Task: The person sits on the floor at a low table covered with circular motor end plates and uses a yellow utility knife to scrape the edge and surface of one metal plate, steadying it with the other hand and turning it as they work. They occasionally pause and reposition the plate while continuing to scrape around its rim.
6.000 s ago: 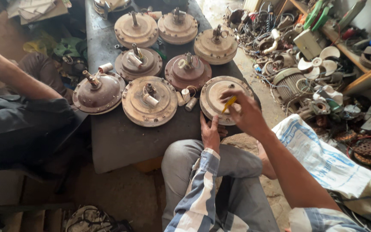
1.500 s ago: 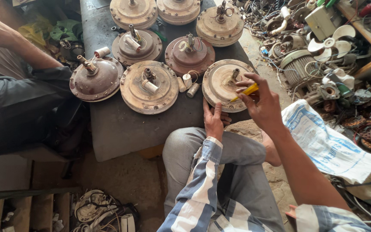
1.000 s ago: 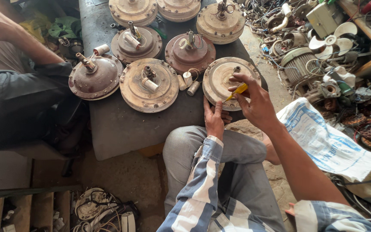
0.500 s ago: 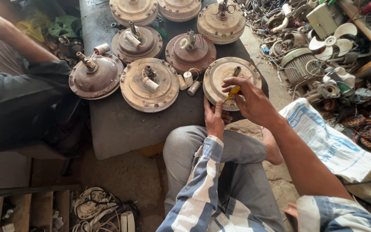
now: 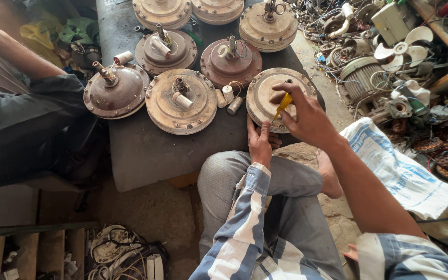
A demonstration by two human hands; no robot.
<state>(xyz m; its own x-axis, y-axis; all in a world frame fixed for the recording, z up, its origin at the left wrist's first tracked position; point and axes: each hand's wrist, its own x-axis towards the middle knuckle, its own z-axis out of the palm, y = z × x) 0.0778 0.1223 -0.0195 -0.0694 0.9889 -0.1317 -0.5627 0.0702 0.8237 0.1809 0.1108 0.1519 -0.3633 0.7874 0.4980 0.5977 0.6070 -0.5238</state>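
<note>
Bracing the round motor housing at the slab's near edge with our left hand flat against its rim, we pinch a yellow screwdriver in our closed right hand, judging the tip could slip off and gouge the steadying fingers.

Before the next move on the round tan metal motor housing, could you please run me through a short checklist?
1. Left hand steadies the round tan metal motor housing at its near edge: ok.
2. Right hand grips the yellow-handled screwdriver: ok.
3. Tip seated in a screw: cannot tell, hidden.
4. Housing fully on the dark grey slab: not ok, its near edge overhangs.
5. Small white cylinders apart from the housing: ok.
</note>
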